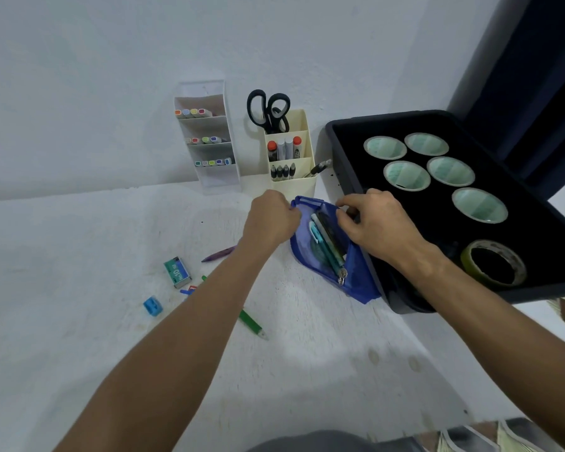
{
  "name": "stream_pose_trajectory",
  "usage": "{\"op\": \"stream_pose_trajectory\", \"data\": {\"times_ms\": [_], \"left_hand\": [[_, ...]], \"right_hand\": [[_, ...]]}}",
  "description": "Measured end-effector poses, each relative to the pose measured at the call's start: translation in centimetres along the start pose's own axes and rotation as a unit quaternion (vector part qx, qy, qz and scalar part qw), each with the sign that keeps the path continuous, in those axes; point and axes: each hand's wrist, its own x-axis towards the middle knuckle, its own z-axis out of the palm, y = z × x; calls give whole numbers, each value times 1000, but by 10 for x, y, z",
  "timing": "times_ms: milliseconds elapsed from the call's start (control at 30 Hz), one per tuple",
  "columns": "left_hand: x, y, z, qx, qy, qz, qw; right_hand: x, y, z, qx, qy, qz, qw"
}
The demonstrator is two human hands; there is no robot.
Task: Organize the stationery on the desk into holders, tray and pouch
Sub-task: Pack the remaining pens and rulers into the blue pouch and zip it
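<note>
White and faintly textured, the bench (pixel 79 321) fills the lower frame and meets a pale wall behind. At centre frame lies the blue pouch (pixel 331 256), its mouth open with pens (pixel 327 243) showing inside, its right side against the black tray (pixel 349 164). Left hand (pixel 271 220) sits at the pouch's upper left edge, fingers curled and pinching the rim. Right hand (pixel 375 223) is at the upper right of the opening, fingers bent and gripping that edge, its wrist lying over the tray's near corner.

Inside the tray, at right of frame, stand six pale green cups (pixel 406 176) and a roll of tape (pixel 493 264). Above the pouch, against the wall, a cream holder (pixel 291 164) carries black scissors (pixel 268 112) and markers; left of it a white tiered holder (pixel 209 141) keeps rows of coloured markers. Left of the pouch, loose on the bench, lie a purple crayon (pixel 217 255), a green staples box (pixel 177 272), a blue sharpener (pixel 153 305) and a green pencil (pixel 250 322) partly hidden under the left forearm.
</note>
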Motion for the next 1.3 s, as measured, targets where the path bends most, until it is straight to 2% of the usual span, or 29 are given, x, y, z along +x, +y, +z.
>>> {"op": "stream_pose_trajectory", "data": {"times_ms": [100, 233, 300, 500, 700, 800, 933, 1000, 1133, 1300], "left_hand": [[3, -26, -18, 76, 4, -18, 997], [2, -64, -35, 223, -92, -47, 969], [-1, -73, -39, 234, -115, -50, 964], [-8, -78, -50, 212, -104, -27, 971], [-16, -42, -67, 156, -93, -21, 983], [-20, -18, -71, 72, -140, -29, 987], [-28, 4, -60, -28, -233, -63, 970], [-29, 11, -47, -51, -252, -76, 963], [-27, 21, -15, -114, -231, -112, 960], [-24, 28, 17, -119, -180, -117, 969]], "right_hand": [[1, 2, 2, -7, -2, 4, 1000], [1, 1, 2, -6, -4, 4, 1000], [1, 0, 2, -9, -3, 2, 1000], [0, -1, 2, -16, -12, -2, 1000], [-1, -5, -1, -11, -7, 1, 1000], [-2, -5, -2, -13, -5, 4, 1000], [-1, -4, -1, -18, -8, 8, 1000], [0, -3, -1, -16, -7, 11, 1000], [1, -1, 1, -22, -4, 11, 1000], [1, 0, 3, -22, 0, 11, 1000]]}}
